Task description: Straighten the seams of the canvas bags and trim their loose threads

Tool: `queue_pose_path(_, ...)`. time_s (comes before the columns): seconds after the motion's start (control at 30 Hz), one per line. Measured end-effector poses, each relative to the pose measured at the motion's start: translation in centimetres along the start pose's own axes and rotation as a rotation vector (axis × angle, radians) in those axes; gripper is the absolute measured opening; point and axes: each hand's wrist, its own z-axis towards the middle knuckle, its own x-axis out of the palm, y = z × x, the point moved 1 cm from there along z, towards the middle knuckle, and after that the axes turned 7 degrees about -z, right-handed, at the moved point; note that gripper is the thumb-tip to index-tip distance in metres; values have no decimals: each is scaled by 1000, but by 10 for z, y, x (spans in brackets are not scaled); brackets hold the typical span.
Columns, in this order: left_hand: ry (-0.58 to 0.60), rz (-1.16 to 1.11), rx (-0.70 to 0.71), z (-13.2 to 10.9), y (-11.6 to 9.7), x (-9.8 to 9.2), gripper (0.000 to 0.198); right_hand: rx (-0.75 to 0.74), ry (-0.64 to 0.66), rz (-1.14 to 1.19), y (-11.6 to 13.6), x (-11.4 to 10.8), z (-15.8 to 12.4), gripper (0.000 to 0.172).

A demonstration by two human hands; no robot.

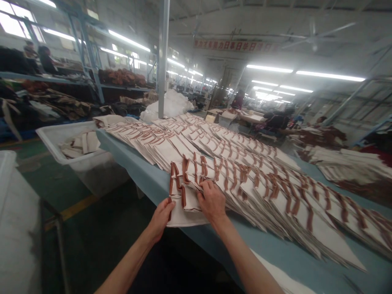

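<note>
A cream fabric piece with brown trim [186,218] lies at the near edge of the blue-covered table [147,183]. My left hand [161,214] pinches its left edge between thumb and fingers. On top of the same piece, my right hand [212,200] rests by a folded cream flap [192,199] edged in brown, thumb and fingertips closed on its upper right part. Overlapping rows of similar cream pieces with brown strips [260,183] spread across the table beyond both hands.
A white plastic bin [52,145] with cream pieces inside stands left of the table. Another white bin [18,228] is at the near left. A metal post [163,61] rises behind the table. More fabric stacks [352,163] lie at right; people work farther back.
</note>
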Motion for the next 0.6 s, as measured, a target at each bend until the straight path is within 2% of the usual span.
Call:
queue_pose_path(0.13, -61, -45, 44, -12, 4, 0, 36, 148, 8, 5, -6, -5, 10, 10)
queue_pose_path(0.3, -142, -78, 91, -23, -17, -12, 38, 305, -14, 39, -13, -6, 20, 19)
queue_pose_path(0.47, -223, -105, 99, -46, -35, -31, 42, 360, -30, 94, -16, 1, 24, 22)
queue_pose_path(0.6, -263, -134, 141, -57, -45, -36, 43, 336, -49, 137, -18, 10, 22, 23)
